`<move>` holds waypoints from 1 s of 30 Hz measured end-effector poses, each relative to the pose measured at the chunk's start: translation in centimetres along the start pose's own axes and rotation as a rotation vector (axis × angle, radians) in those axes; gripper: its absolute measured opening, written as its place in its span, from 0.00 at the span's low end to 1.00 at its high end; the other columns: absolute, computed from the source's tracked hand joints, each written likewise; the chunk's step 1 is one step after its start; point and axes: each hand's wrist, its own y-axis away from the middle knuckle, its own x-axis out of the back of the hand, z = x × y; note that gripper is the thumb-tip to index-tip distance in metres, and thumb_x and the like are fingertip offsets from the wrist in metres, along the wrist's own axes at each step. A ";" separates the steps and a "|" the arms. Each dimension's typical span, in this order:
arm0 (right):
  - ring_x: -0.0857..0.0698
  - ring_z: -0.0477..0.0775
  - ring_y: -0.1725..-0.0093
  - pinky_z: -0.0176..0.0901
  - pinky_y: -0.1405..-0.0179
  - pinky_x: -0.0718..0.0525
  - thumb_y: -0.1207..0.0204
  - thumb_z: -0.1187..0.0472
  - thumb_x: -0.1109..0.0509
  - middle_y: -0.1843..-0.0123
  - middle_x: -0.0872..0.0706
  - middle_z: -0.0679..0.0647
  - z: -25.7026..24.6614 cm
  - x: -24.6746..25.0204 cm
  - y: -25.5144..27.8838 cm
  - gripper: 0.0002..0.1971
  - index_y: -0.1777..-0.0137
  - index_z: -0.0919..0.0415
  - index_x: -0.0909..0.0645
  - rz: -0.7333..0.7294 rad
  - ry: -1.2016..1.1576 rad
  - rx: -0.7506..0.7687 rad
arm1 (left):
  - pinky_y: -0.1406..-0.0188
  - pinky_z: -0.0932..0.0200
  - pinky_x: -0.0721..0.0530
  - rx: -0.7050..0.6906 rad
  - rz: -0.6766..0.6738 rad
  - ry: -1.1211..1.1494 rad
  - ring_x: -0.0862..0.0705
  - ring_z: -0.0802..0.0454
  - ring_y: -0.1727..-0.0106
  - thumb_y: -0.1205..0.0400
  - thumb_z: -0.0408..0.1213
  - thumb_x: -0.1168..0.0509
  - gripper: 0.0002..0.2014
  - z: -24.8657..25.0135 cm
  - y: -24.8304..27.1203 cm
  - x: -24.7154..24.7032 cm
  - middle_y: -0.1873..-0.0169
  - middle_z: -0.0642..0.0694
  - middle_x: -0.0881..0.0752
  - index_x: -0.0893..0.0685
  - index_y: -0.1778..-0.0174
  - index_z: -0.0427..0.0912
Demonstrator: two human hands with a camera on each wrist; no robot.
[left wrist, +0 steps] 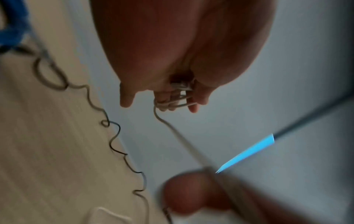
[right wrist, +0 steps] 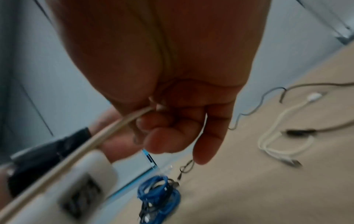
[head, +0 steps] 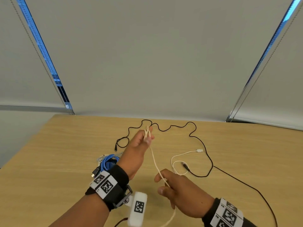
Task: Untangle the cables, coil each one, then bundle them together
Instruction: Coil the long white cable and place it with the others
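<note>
1. Step in hand: a cream cable (head: 154, 159) is being coiled. Several turns are seen wound around the fingers (left wrist: 193, 104) of the left hand (head: 139, 141), which is raised above the table (head: 65, 145) with its fingers curled round those turns.
2. The right hand (head: 177, 190) is held nearer the body, its thumb and fingers closed on the same cable, which runs taut between the two hands. The free tail drops below the right hand, out of view.
3. Next move, as judged: slack is to be fed by the right hand and another turn laid on the left fingers, with tension kept even so the turns do not slip off.
4. Remaining work: a white cable (head: 180, 161) and a long black cable (head: 205, 153) lie loose on the table and appear uncoiled. A blue cable (head: 108, 161) lies coiled beside the left wrist, with dark plugs next to it.
5. Obstructions: the black cable's plug end rests within the white cable's loop; separation is likely to be needed. Whether the cream tail crosses either cannot be told.
</note>
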 end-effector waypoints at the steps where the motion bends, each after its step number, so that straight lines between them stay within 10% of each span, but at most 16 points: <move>1: 0.18 0.41 0.71 0.34 0.64 0.20 0.16 0.50 0.35 0.69 0.19 0.46 -0.4 0.5 0.0 0.07 0.40 0.39 0.25 -0.006 0.061 0.029 | 0.30 0.59 0.30 -0.008 -0.049 -0.143 0.27 0.70 0.26 0.09 0.41 0.42 0.12 -0.5 0.0 -0.2 0.29 0.75 0.22 0.15 0.48 0.60; 5: 0.21 0.38 0.68 0.30 0.66 0.24 0.14 0.47 0.36 0.67 0.18 0.40 -2.2 4.3 0.3 0.07 0.52 0.41 0.18 0.140 0.163 0.138 | 0.28 0.52 0.24 0.081 -0.292 -0.290 0.21 0.63 0.31 0.10 0.45 0.43 0.13 -2.0 1.0 -0.7 0.39 0.70 0.17 0.14 0.41 0.48; 9: 0.13 0.43 0.64 0.45 0.59 0.13 0.16 0.51 0.31 0.61 0.10 0.40 -2.0 7.5 0.0 0.08 0.56 0.45 0.12 0.303 0.046 0.128 | 0.48 0.60 0.24 0.131 -0.472 -0.235 0.17 0.64 0.45 0.13 0.51 0.45 0.16 -0.6 2.3 -1.2 0.43 0.64 0.11 0.13 0.51 0.53; 13: 0.13 0.45 0.53 0.47 0.50 0.13 0.16 0.56 0.31 0.52 0.09 0.44 -0.6 7.6 -0.4 0.09 0.48 0.42 0.10 0.349 -0.181 0.113 | 0.24 0.47 0.26 0.088 -0.587 0.070 0.19 0.41 0.26 0.09 0.46 0.43 0.14 0.7 2.9 -1.7 0.35 0.41 0.11 0.18 0.54 0.42; 22: 0.10 0.61 0.46 0.56 0.44 0.10 0.14 0.48 0.40 0.46 0.09 0.61 -0.3 4.6 -0.4 0.18 0.38 0.52 0.12 0.259 -0.578 0.146 | 0.46 0.47 0.14 0.179 -0.359 0.441 0.13 0.42 0.57 0.17 0.44 0.34 0.11 1.2 3.0 -1.6 0.62 0.38 0.15 0.17 0.59 0.39; 30: 0.23 0.51 0.65 0.46 0.62 0.22 0.14 0.50 0.39 0.66 0.21 0.53 -0.1 3.9 -1.4 0.18 0.58 0.62 0.18 0.368 -0.525 0.148 | 0.27 0.33 0.23 0.211 -0.400 0.430 0.13 0.33 0.40 0.14 0.41 0.37 0.12 0.9 3.4 -2.0 0.59 0.36 0.12 0.17 0.52 0.34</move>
